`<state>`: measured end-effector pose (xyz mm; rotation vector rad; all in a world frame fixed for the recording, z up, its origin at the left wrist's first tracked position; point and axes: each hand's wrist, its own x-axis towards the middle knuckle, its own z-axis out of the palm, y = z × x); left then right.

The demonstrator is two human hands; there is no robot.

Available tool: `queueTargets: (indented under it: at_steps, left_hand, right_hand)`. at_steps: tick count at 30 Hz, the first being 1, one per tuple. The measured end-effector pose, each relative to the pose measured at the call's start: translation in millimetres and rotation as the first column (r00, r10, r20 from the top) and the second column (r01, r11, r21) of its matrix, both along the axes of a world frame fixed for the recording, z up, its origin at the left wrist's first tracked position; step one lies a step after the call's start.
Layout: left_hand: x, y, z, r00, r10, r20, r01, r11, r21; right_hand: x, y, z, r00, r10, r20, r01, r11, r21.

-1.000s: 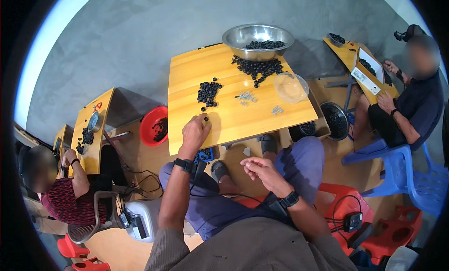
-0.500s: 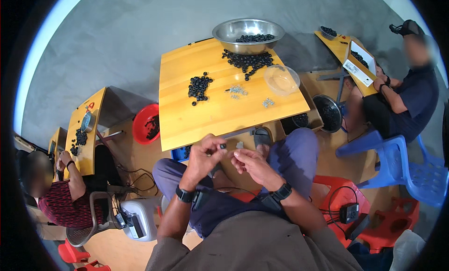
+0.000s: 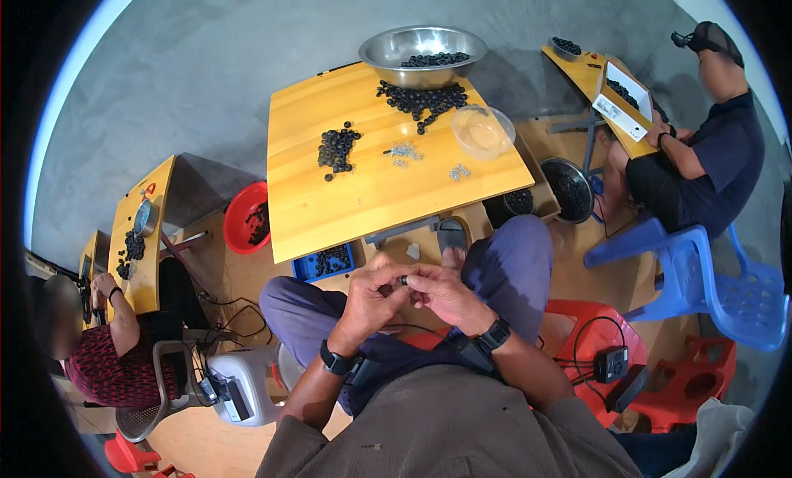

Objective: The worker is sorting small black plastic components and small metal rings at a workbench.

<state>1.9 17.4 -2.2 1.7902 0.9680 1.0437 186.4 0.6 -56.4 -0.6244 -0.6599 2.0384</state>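
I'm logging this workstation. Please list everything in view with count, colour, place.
Tables: at least three, yellow, centre, left, right
Metal basin: one, silver, centre table's far edge
Black pieces: uncounted, black, tables and containers
Tiny parts: uncounted, silvery, centre table
Tub: one, clear, centre table's right side
Red basin: one, red, floor left
Blue tray: one, blue, below centre table
Open box: one, white, right table
Floor bowl: one, silver, floor right
Blue chair: at least one, blue, right
Red stools: several, red, floor
Co-workers: two, red-black and navy tops, far sides
Left hand and right hand: two, bare, meeting at a black piece
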Motion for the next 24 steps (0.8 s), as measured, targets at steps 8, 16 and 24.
queueTargets:
  at_steps: [8, 16, 24]
  left_hand:
    - [-2.8, 3.2, 7.8, 0.995, -0.025, -0.098, 0.028, 0.999, 0.021]
    - [-0.8, 10.4, 6.2, 0.891, 0.084, -0.446, 0.12, 0.904, 0.41]
    - [6.1, 14.1, 3.1, 0.959, -0.095, -0.265, 0.141, 0.977, 0.162]
  right_hand:
    - [6.5, 0.9, -0.8, 0.996, 0.045, -0.077, -0.044, 0.999, 0.009]
    - [9.9, 2.3, -15.9, 0.975, 0.003, 0.22, -0.012, 0.999, 0.039]
    - [19.0, 0.2, -16.0, 0.997, 0.031, -0.064, -0.043, 0.981, -0.188]
